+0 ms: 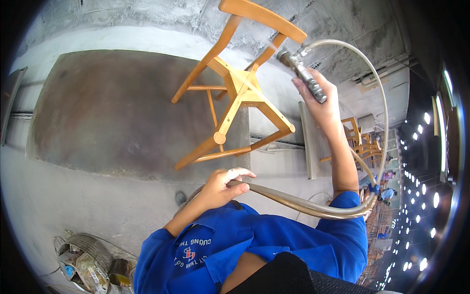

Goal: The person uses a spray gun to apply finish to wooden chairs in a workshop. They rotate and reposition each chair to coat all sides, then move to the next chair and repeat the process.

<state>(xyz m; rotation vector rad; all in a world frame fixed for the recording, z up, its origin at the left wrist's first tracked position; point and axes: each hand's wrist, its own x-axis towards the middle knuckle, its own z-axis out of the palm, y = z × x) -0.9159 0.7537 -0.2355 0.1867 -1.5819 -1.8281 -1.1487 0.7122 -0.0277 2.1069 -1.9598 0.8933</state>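
My right hand (320, 95) is raised and wrapped round a metal spray gun (304, 74), its nozzle pointing up and left toward the chair's backrest. A faint mist shows just off the nozzle. A pale hose (374, 78) runs from the gun in a loop down to a blue tie beside my right arm. My left hand (223, 186) is closed round the thick clear hoses (298, 202) in front of my body. Between my hands and the far wall a light wooden chair (240, 93) lies tipped over on a dark board, its underside and legs toward me.
The broad dark board (112, 117) extends to the left under the chair. A grey, coated wall (147, 17) stands behind. Containers and a coiled hose (90, 262) sit at the lower left. More wooden chairs (364, 142) and distant people are at the right.
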